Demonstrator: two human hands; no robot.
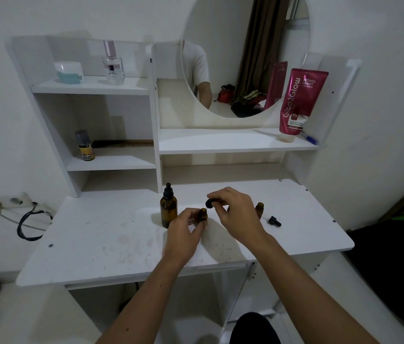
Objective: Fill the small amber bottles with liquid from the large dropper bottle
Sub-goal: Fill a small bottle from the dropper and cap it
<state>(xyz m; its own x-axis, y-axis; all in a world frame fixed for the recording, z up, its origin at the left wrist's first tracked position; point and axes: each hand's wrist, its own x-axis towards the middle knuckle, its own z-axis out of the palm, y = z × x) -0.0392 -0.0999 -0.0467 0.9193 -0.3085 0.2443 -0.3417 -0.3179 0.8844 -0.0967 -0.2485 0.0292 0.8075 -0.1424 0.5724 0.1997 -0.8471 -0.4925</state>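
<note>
Lower left of tabletop [91, 234] bare, open for passage. Centre crowded: large bottle [168, 209], both hands (close together). Loose dropper [274, 220] and small bottle [260, 210] block right of centre.

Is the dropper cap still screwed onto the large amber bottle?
Yes, the large amber bottle stands on the table with its black dropper cap on top.

The pink tube [300, 100], standing cap-down to the right of the round mirror [233, 45], read "Glad2Glow" lengthwise, with "RETINOL BRIGHT" near its top and "10x" lower down. To the mirror's left, print on the perfume bottle [113, 68] and yellow-labelled bottle [84, 148] was illegible.
</note>
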